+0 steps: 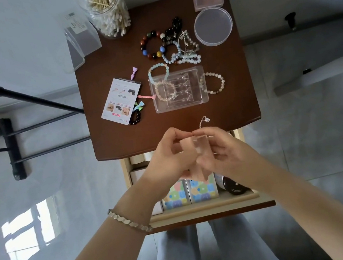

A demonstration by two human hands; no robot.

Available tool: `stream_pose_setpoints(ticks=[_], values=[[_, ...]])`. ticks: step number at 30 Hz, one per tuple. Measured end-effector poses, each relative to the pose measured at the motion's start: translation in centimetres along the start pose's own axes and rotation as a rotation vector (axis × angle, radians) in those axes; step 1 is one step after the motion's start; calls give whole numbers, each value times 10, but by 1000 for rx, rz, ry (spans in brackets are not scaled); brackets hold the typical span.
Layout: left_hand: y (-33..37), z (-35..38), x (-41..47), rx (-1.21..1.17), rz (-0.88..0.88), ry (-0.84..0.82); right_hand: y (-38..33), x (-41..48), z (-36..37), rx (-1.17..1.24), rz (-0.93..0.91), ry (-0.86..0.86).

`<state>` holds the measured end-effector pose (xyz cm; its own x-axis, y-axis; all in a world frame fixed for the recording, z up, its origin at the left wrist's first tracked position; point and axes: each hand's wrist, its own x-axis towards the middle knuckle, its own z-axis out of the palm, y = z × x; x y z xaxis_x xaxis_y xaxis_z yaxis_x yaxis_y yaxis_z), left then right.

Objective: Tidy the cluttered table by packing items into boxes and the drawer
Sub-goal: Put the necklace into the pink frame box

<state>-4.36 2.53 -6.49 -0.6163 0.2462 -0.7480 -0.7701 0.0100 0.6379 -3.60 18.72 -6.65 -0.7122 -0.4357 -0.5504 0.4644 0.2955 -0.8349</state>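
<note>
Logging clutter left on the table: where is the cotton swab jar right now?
In the head view, the cotton swab jar stands at the table's far left corner, beside a clear plastic box.

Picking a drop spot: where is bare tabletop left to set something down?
Free: front-left wood between card and table edge; left patch between swab jar and card; right strip beside pale bracelet. Crowded: bracelet pile and clear tray mid-table; necklace at front centre.
</note>
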Motion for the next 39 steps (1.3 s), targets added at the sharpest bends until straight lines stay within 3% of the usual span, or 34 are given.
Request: stream_pose_setpoints(ticks=[3, 6, 13, 21, 24, 27, 31, 33, 35, 39], values=[[0, 6, -3, -66, -28, 50, -4, 1, -1, -146, 41, -8], [1, 11, -7, -28, -58, -16, -4, 1, 1, -186, 68, -11], [4, 20, -7, 131, -51, -23, -1, -8, 0, -145, 53, 79], [2, 27, -3, 134, -45, 72, 2, -9, 1, -76, 57, 109], [6, 25, -4, 86, -43, 34, 5, -8, -3, -49, 78, 91], [11, 17, -6, -44, -63, 7, 5, -5, -6, 112, 112, 85], [9, -3, -2, -116, -33, 166, -2, -6, -11, 879, 194, 128], [6, -7, 1, -140, -36, 267, -3, -7, -9, 1075, 180, 81], [3, -6, 1, -200, -71, 271, 0, -3, -1, 1059, 217, 56], [-5, -5, -2, -392, -158, 80, -1, 12, 19, 743, 198, 132]])
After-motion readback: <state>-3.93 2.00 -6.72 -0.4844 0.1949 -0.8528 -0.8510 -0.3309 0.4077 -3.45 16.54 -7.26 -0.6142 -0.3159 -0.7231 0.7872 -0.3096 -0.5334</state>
